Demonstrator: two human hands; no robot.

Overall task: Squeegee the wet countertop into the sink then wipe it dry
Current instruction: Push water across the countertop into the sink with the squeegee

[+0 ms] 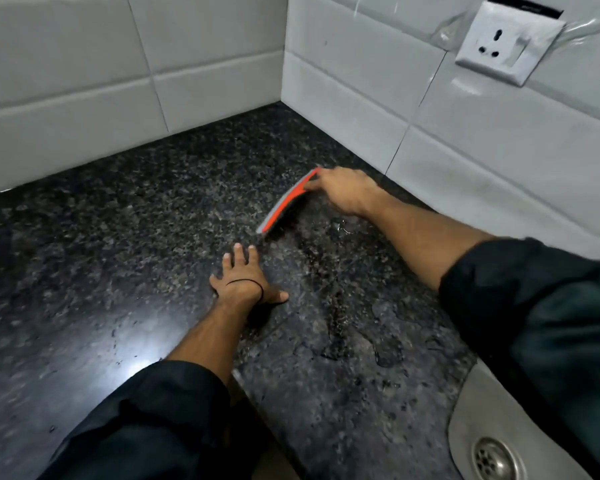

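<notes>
My right hand [347,192] grips a red and grey squeegee [286,202] near the back right wall, its blade resting on the dark speckled granite countertop [118,237]. My left hand [245,280] lies flat on the counter with fingers spread, a little in front of the squeegee's lower end and holding nothing. A thin black band sits across that wrist. Water pools and streaks [368,334] glisten on the counter between the squeegee and the steel sink [471,420] at the bottom right, where the drain [496,459] shows.
White tiled walls meet in a corner behind the counter [284,98]. A white wall socket with a switch [506,43] sits on the right wall above the counter. A bright light reflection [136,362] shines on the counter near my left sleeve.
</notes>
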